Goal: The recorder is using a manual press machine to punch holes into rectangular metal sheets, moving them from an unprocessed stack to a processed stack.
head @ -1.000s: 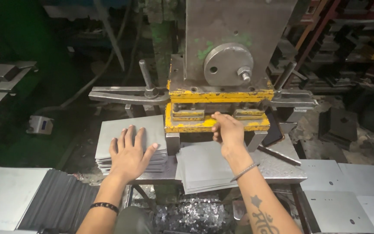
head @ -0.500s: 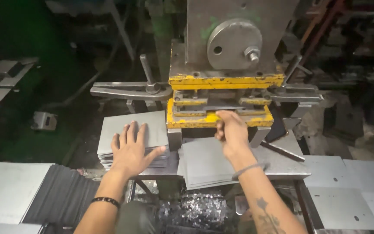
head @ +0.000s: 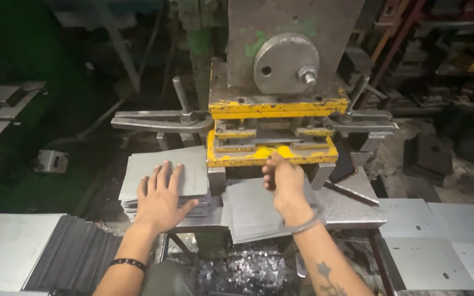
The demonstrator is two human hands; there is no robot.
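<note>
The left hand (head: 161,198) lies flat with its fingers spread on a stack (head: 163,175) of thin grey metal sheets. It grips nothing. The stack sits on the counter (head: 352,205), left of a big press (head: 278,87) with yellow parts. The right hand (head: 283,183) is curled, right in front of the yellow die (head: 270,156). I cannot tell if it holds anything. Under this hand is a second stack (head: 253,211) of grey sheets, just beside the first one. Shiny metal scraps (head: 248,271) lie below the counter. More flat plates (head: 429,246) lie on the right.
</note>
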